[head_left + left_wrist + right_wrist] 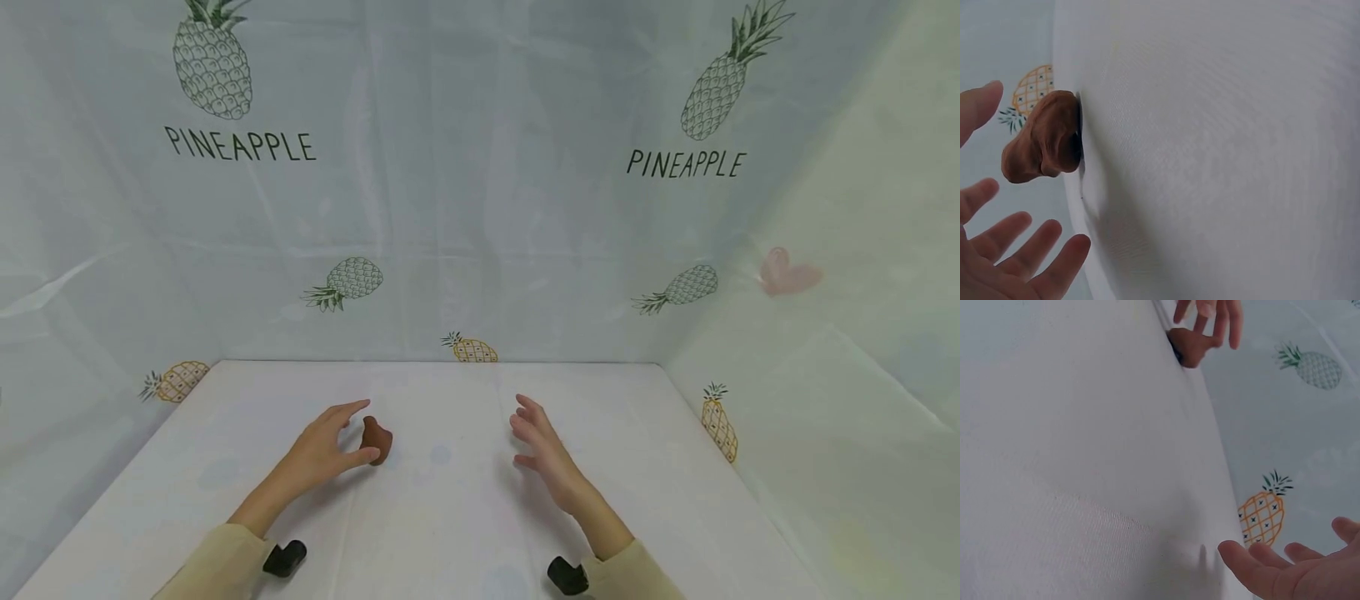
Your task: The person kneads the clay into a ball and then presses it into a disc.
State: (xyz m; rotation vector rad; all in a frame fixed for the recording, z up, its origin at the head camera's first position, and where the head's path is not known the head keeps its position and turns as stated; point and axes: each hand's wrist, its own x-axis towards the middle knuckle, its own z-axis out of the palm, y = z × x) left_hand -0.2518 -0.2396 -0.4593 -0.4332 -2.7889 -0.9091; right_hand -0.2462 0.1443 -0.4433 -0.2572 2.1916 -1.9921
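Note:
A small brown lump (377,439), narrower at its top, stands on the white-covered table; its kind I cannot tell. The left wrist view shows its folded, rounded surface and a dark patch at its base. Around its left side spreads my left hand (321,448), with thumb and fingers apart. In the head view the thumb overlaps the lump, but the left wrist view shows a gap between hand and lump. Over the right half of the table hovers my right hand (551,461), its fingers loosely bent and holding nothing.
The table (450,525) is covered in white cloth with faint pale spots. A pale curtain (480,183) printed with pineapples surrounds its back and sides. Small black devices (285,558) sit at both wrists, by the cream sleeves (217,567).

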